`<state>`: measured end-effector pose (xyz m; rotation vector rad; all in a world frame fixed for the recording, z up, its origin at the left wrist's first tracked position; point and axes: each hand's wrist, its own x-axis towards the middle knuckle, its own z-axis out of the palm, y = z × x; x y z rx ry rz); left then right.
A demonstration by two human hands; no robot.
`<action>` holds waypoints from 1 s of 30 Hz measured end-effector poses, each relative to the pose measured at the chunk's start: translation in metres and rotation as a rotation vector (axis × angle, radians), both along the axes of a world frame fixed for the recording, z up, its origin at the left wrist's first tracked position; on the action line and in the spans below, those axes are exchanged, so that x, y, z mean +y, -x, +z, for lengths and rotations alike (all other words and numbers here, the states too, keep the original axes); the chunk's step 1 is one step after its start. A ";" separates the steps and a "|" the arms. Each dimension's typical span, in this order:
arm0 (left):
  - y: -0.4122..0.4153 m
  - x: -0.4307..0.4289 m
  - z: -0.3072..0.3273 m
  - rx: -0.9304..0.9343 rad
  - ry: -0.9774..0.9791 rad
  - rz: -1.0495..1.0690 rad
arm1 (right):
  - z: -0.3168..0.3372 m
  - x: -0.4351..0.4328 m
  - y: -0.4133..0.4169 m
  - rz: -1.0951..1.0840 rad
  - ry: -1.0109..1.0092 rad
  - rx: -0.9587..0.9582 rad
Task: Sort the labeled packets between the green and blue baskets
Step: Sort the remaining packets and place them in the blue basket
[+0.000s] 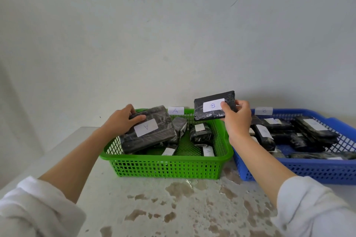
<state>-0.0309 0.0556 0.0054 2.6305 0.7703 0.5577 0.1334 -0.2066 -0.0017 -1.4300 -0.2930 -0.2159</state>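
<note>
Green basket point(167, 167): A pkts point(152, 138) (L fingers point(137, 118) grip one); R fingers point(225, 108) pinch B pkt point(200, 114).

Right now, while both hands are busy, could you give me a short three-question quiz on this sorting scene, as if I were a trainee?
1. True or false: the right hand holds the B-labeled packet in the air.
2. Which letter marks the packet gripped by the left hand?
3. The tag on the blue basket reads: a) A, b) B, c) C.
Key: 1 true; 2 A; 3 b.
</note>
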 end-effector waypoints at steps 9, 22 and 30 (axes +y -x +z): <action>-0.013 -0.004 -0.020 0.084 -0.108 0.007 | -0.011 0.014 -0.003 0.060 0.080 0.009; -0.025 -0.046 -0.019 -0.151 -0.134 -0.030 | -0.010 0.004 0.003 0.075 0.094 -0.034; -0.082 -0.181 0.016 -0.411 0.575 -0.497 | 0.018 -0.056 0.002 0.168 -0.068 0.058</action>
